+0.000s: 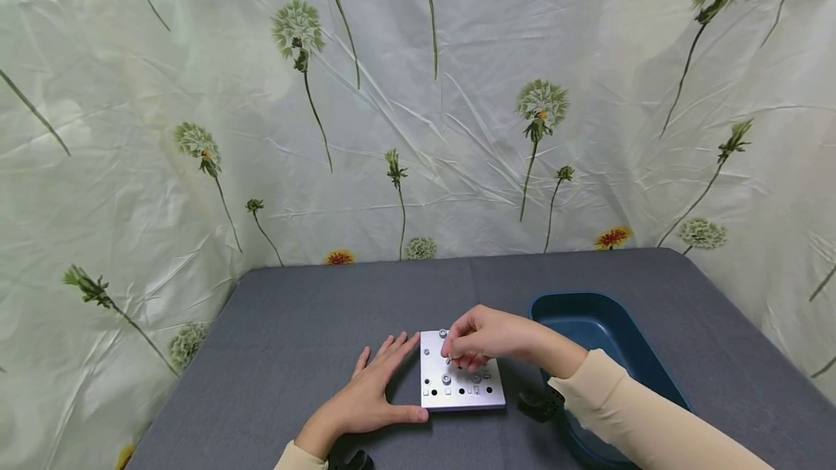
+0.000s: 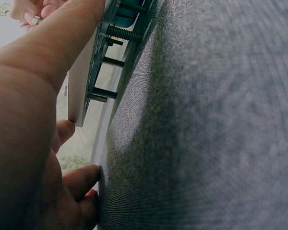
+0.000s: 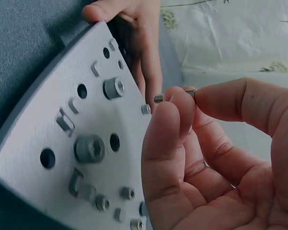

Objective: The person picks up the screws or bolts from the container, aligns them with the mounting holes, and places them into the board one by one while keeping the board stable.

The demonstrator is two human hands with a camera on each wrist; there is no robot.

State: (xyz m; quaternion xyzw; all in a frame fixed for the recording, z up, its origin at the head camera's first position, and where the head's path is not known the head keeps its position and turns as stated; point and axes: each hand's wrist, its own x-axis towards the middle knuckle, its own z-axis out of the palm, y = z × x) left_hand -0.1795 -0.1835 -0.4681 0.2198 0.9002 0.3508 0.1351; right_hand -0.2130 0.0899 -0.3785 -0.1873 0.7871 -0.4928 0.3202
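Note:
A silver metal plate [image 1: 451, 402] with holes, slots and several socket-head screws [image 3: 90, 148] sits raised above the cloth. Threaded ends and dark pins stick out of its underside in the left wrist view. My left hand [image 1: 372, 397] is spread at the plate's left side, thumb at the near corner and index fingertip at the far corner. Above the plate, my right hand [image 1: 486, 339] pinches a small screw [image 3: 158, 98] between thumb and fingers. Its threaded tip shows past the fingertips, pointing toward the plate; the fingers hide most of the rest.
A dark blue tray [image 1: 575, 298] stands right of the plate, beneath the right forearm. Grey cloth [image 1: 313, 325] covers the table. Behind hangs a pale curtain [image 1: 444, 165] with a dandelion print. Black wrist-worn devices [image 1: 541, 406] show at both wrists.

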